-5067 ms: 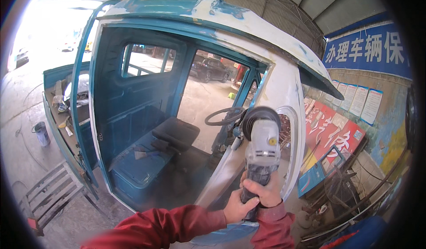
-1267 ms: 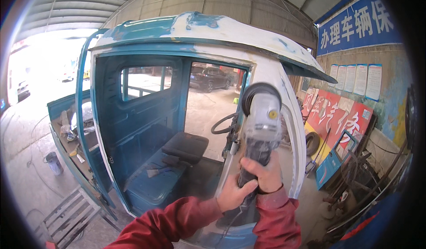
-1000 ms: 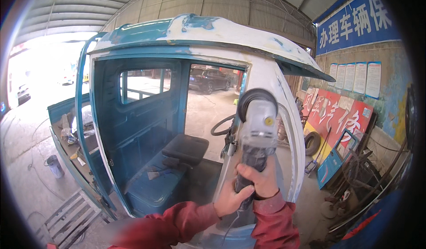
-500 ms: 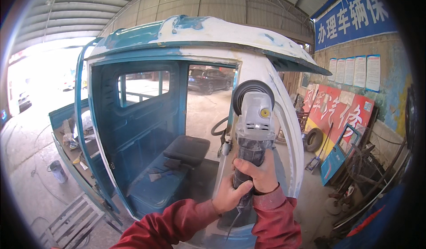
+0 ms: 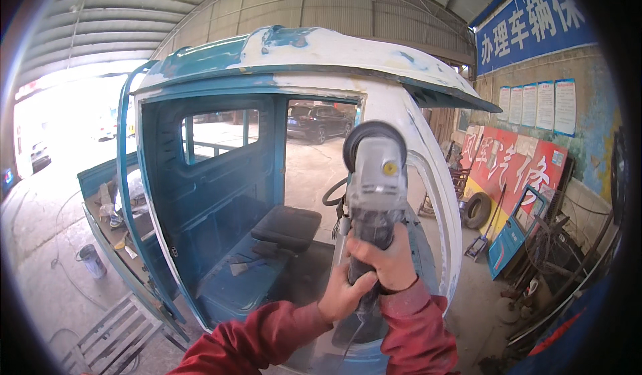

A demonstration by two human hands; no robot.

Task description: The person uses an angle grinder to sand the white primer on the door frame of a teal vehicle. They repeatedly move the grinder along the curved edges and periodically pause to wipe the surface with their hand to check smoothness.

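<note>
Both hands are wrapped around an angle grinder (image 5: pixel 378 188) with a silver-grey head, a yellow button and a dark body. My right hand (image 5: pixel 393 258) grips the body higher up, its thumb pointing left. Below it, my left hand (image 5: pixel 346 293) holds the rear end, where a cord hangs down. The round black disc (image 5: pixel 352 149) sits at the white door pillar of a small vehicle cab (image 5: pixel 394 104); I cannot tell whether they touch. The cab is teal, with white sanded or primed patches on its roof and pillar. Red sleeves cover my forearms.
Inside the cab are a dark seat cushion (image 5: pixel 287 228) and a teal bench. A slatted metal frame (image 5: pixel 117 335) and a bucket (image 5: pixel 91 261) stand at left. To the right are a tyre (image 5: pixel 477 210), a loose teal door (image 5: pixel 511 241) and a red sign panel (image 5: pixel 515 164).
The grinder has shifted slightly left along with both hands, its disc moving across the pillar toward the door opening. The grip is the same. The view has shifted a little.
</note>
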